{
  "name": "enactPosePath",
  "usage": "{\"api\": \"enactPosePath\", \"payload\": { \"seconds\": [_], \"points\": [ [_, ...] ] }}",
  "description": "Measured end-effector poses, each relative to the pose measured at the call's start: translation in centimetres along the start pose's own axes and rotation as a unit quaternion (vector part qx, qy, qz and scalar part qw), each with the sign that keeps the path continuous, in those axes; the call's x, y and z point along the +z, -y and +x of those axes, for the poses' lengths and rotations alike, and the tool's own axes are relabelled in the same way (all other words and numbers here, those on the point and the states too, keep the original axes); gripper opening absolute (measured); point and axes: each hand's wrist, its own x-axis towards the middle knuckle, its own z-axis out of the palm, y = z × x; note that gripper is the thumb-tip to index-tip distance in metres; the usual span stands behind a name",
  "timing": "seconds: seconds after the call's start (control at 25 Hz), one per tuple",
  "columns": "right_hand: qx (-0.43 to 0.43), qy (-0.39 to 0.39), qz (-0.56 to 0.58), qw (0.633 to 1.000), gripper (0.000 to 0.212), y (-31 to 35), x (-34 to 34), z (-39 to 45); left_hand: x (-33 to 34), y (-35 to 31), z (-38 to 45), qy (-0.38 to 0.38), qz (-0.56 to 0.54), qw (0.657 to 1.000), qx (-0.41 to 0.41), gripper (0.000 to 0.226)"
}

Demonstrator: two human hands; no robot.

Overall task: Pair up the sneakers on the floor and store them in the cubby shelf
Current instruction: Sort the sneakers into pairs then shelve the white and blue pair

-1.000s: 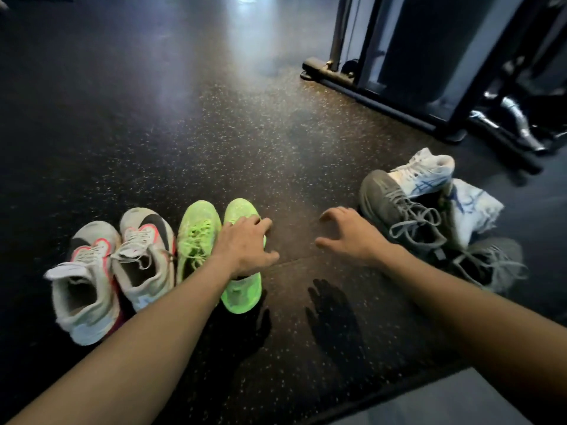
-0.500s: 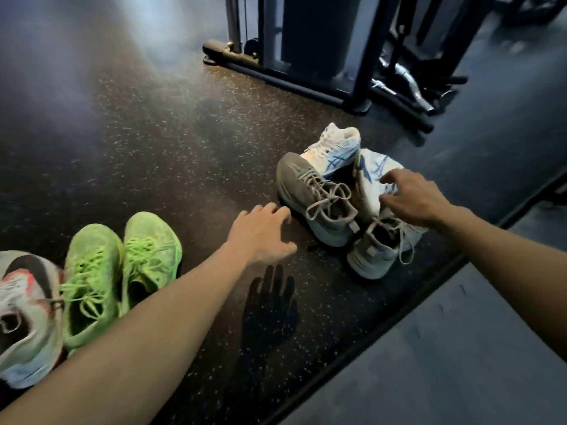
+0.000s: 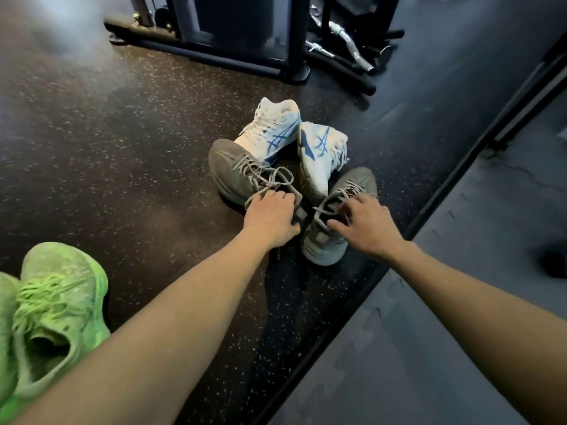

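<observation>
Two grey sneakers lie in a small pile on the speckled dark floor. My left hand grips the collar of the left grey sneaker. My right hand curls its fingers into the opening of the right grey sneaker. Behind them lie two white sneakers with blue stripes, one upright and one tipped on its side. A pair of neon green sneakers sits at the bottom left beside my left forearm. No cubby shelf is in view.
A black gym machine frame stands at the back, with chrome bar handles on the floor to its right. A black strip divides the speckled floor from a grey mat on the right.
Both hands moved onto the grey sneakers: the left left the green pair and reached right, and the right came off the white sneaker. The view swung right; the white-and-red pair dropped out of sight.
</observation>
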Motion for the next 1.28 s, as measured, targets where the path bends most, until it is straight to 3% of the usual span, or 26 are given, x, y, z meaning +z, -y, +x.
{"api": "enactPosePath", "payload": {
  "seconds": [0.16, 0.32, 0.48, 0.6, 1.04, 1.28],
  "points": [
    [-0.038, 0.013, 0.001, 0.999, 0.048, 1.5, 1.8, -0.7, 1.7, -0.4, 0.6, 0.007, 0.018, 0.999, -0.03, 0.043],
    [-0.01, 0.07, -0.014, 0.997, 0.042, 2.2, 3.4, -0.6, 2.0, -0.3, 1.0, 0.002, 0.0, 0.996, -0.09, 0.03],
    [0.015, 0.011, 0.032, 0.999, 0.012, 2.4, 3.8, -1.3, 1.7, 0.3, -0.4, 0.014, -0.048, 0.992, -0.112, 0.019],
    [0.015, -0.007, 0.054, 0.998, 0.012, 1.9, 3.5, -2.1, 1.2, 1.4, -2.4, 0.016, -0.045, 0.992, -0.118, 0.017],
    [-0.073, -0.064, 0.028, 0.995, 0.02, 4.3, 1.5, -3.5, -1.3, 7.5, -12.0, 0.036, -0.034, 0.986, -0.156, 0.029],
    [-0.21, -0.019, 0.0, 0.978, 0.026, 10.6, 2.1, -3.5, -1.6, 10.5, -17.6, 0.054, -0.022, 0.981, -0.186, 0.025]
  ]
}}
